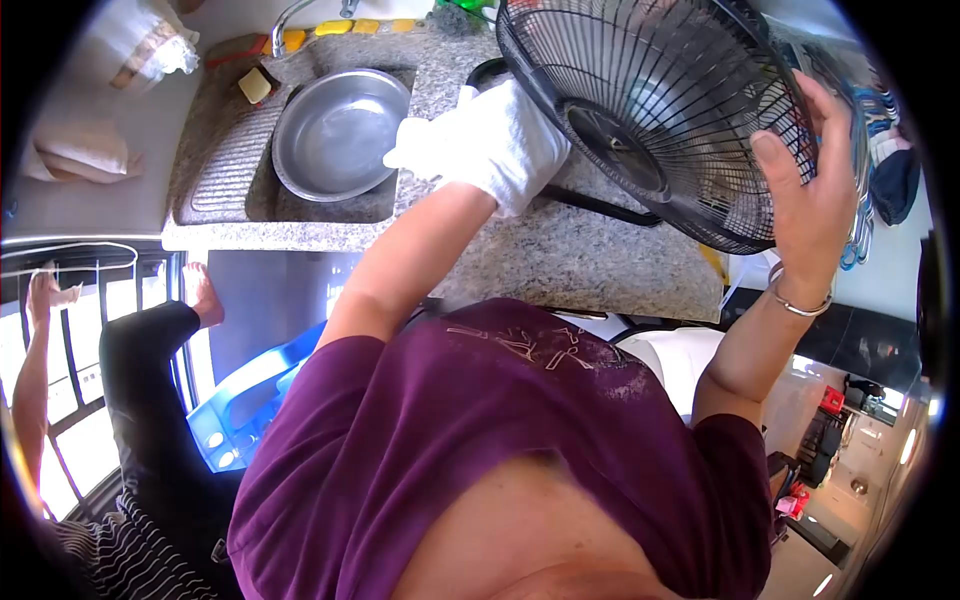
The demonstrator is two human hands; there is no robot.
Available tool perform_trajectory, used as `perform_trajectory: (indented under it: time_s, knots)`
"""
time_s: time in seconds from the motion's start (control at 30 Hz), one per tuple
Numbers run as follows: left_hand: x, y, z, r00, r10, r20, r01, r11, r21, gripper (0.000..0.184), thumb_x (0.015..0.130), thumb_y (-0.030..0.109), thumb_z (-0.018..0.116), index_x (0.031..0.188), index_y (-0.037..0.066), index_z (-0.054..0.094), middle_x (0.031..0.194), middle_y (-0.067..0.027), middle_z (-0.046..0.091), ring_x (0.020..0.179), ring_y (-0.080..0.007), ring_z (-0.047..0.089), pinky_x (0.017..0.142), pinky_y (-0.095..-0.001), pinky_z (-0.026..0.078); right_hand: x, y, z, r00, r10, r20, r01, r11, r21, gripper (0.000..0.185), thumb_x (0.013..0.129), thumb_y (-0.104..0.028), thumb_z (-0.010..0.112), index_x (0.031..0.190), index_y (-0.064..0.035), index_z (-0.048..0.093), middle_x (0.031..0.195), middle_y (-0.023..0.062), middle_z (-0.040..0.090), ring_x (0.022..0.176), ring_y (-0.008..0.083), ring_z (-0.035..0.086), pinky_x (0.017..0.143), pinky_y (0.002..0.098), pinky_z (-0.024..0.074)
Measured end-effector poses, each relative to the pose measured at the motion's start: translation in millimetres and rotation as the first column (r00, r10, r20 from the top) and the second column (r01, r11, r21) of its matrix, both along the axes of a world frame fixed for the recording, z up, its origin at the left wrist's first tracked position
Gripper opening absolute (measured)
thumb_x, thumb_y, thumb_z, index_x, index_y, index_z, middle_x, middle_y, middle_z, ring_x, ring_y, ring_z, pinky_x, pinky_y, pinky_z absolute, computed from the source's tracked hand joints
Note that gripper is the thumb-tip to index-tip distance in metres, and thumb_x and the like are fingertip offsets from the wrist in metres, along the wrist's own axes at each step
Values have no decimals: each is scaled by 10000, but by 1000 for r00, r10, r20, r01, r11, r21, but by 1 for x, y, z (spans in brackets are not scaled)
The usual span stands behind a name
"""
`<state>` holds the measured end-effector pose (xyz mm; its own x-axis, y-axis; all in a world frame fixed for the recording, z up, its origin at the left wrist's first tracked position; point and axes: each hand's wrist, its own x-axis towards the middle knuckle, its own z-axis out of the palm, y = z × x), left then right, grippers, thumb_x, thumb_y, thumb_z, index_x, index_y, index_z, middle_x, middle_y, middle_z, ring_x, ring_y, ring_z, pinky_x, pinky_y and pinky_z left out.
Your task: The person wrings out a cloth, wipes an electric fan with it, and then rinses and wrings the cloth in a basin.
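A black wire fan guard (610,130) stands tilted above the granite counter (590,255), its round hub facing me. My right hand (812,185) grips the guard's right rim, thumb on the near side and fingers behind. A white cloth (500,140) wraps my left hand (474,200), which hides my fingers; the bunched cloth is at the guard's left lower side. Whether it presses on the wires, I cannot make out. Beneath the guard, a black curved bar (600,205) lies on the counter, partly hidden.
Left of the cloth, a metal basin (340,135) sits in the sink under a faucet (285,25). Yellow sponges (350,27) line the back edge. A blue plastic chair (250,390) is below left, beside another person's leg (150,370). Laundry clips (865,200) hang at right.
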<state>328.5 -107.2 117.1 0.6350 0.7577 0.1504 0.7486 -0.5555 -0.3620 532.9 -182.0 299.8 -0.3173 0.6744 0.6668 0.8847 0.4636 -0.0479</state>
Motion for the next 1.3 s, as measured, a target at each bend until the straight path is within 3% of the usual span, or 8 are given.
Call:
perform_trajectory:
  time_s: [0.4,0.8,0.83,0.93,1.0,1.17,1.2,1.3]
  knots:
    - [25,26,-33,954,191,231,-149,971,-188,278,679,185,644,916,45,610,909,-125,609,881,-267,566,740,-371,452,-12,-2,1,973,92,-213,-120,985,-122,554,767,-90,707,1262,37,494,1159,146,592,1057,217,567,954,321,424]
    - [-13,-39,-17,835,260,485,-103,939,-327,441,692,204,647,1088,22,585,1068,-166,593,1042,-325,522,910,-393,429,-7,-2,-1,984,-13,-175,-18,985,-173,543,812,-202,692,1269,20,500,1211,182,571,1126,301,550,986,360,401]
    - [-18,-39,-29,835,267,482,-107,937,-333,441,692,204,647,1088,22,585,1068,-166,593,1042,-325,522,910,-393,429,-9,-3,-2,988,-3,-153,-16,992,-126,524,820,-195,687,1263,21,509,1211,178,578,1120,302,555,982,363,406]
    - [-49,-68,-31,226,5,974,146,989,-39,453,631,97,698,1073,91,599,955,-132,580,1040,-340,494,953,-452,372,-11,0,-5,995,-1,-101,-4,999,-48,485,835,-180,679,1250,21,528,1210,170,590,1108,304,565,973,369,416]
    - [-63,-89,30,667,12,745,122,985,-125,365,717,220,681,1044,80,597,987,-145,577,1067,-344,500,971,-491,349,-6,2,-10,994,53,-95,-42,992,121,414,845,-120,665,1222,16,560,1199,159,605,1101,290,574,967,362,424]
    - [-61,-94,14,486,43,873,196,968,-157,351,727,219,695,1053,106,628,1056,-119,594,1091,-302,513,1000,-457,346,-8,-22,-20,940,341,7,-297,808,509,259,912,-34,542,1115,125,576,1095,228,639,1018,320,626,916,385,484]
    - [-57,-97,14,460,55,886,210,963,-169,349,729,218,698,1055,112,634,1070,-114,597,1096,-294,516,1006,-451,346,-10,-40,-37,931,357,-76,-287,845,451,281,941,-73,485,1107,140,563,1082,285,621,973,371,634,889,435,503]
    - [-57,-105,15,401,87,912,247,948,-199,342,735,217,706,1060,128,652,1111,-98,607,1110,-269,523,1023,-431,344,-23,-76,-50,817,574,49,-571,819,-57,300,876,-283,634,1045,-35,626,1005,115,663,877,285,653,844,439,521]
